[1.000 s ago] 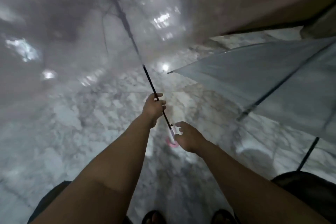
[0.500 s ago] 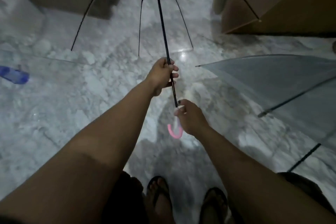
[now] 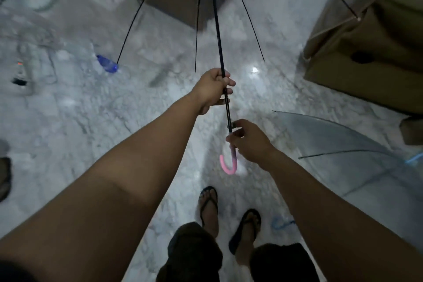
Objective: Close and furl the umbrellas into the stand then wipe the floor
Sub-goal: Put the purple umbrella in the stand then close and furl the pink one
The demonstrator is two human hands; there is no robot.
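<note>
The left hand point(image 3: 214, 88) is wrapped around the black shaft point(image 3: 217, 36) of a clear umbrella, fingers curled tight on it. Just below it on the same shaft, the right hand point(image 3: 248, 142) pinches the top of the pink hooked handle point(image 3: 229, 163) between thumb and fingers, the hook hanging free beneath the palm. Both arms reach forward and the shaft runs up and away from the hands, tilted slightly left at the top.

Above the left hand the thin black ribs point(image 3: 130, 30) spread out from the shaft like a half-opened fan (the clear cover between them is hard to make out). One rib tip ends just beside a blue bottle point(image 3: 107, 64) lying on the floor, left of the shaft.

Right of the shaft, a second clear umbrella point(image 3: 332, 135) lies open on its side on the pale marble floor point(image 3: 91, 121), near the right hand but not touching it. Farther right of the shaft stands a brown cardboard box point(image 3: 366, 52). A blue hooked handle point(image 3: 280, 223) lies on the floor below the right forearm.

Straight below the pink handle are the person's two feet in dark flip-flops point(image 3: 208, 204).
</note>
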